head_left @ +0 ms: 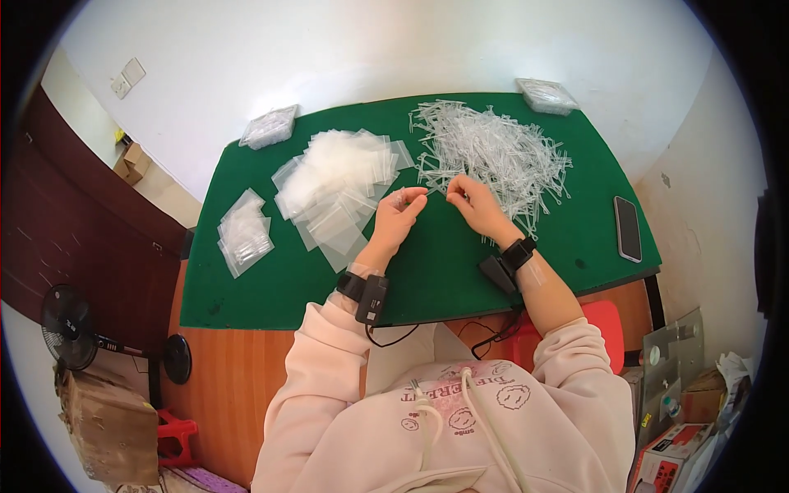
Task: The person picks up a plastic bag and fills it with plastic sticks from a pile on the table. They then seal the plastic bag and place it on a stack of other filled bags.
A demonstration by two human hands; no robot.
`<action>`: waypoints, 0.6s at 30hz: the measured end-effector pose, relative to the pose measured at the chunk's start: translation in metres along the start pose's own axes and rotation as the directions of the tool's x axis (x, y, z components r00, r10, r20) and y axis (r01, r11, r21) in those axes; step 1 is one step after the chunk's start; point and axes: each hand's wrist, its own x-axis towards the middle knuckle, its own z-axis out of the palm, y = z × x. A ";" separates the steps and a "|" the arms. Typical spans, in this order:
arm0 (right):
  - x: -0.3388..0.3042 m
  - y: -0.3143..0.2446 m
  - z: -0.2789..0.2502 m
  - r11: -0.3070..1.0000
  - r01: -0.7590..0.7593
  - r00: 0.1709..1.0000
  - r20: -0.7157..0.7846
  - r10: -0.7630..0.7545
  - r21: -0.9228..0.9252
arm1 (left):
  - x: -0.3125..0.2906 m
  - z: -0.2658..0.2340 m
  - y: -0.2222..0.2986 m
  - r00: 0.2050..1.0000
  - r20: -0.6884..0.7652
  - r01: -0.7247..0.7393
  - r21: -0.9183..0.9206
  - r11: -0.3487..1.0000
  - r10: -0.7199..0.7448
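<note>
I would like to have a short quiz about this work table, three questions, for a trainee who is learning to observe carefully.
1. True or false: the phone lies to the right of the pile of loose clear pieces.
2. Which of these is nearest to the person's right hand?
A) the phone
B) the pile of loose clear pieces
C) the small stack of bags at the far left
3. Fill in the number: near the far edge of the green table there are ___ clear packs, set well apart.

Key: 1. True. 2. B. 3. Two.
</note>
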 end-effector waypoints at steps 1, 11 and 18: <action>0.000 0.000 0.002 1.000 0.013 1.000 0.014 -0.013 0.021 | 0.000 0.001 0.001 0.999 -0.020 -0.026 0.026 0.999 0.026; -0.004 -0.004 0.013 0.989 -0.042 0.993 0.113 0.026 0.143 | 0.003 0.001 -0.004 0.996 0.025 -0.091 -0.008 0.996 0.091; -0.005 -0.005 0.015 0.988 -0.053 0.992 0.121 0.036 0.144 | 0.005 -0.002 -0.007 0.985 0.047 -0.159 -0.102 0.982 0.165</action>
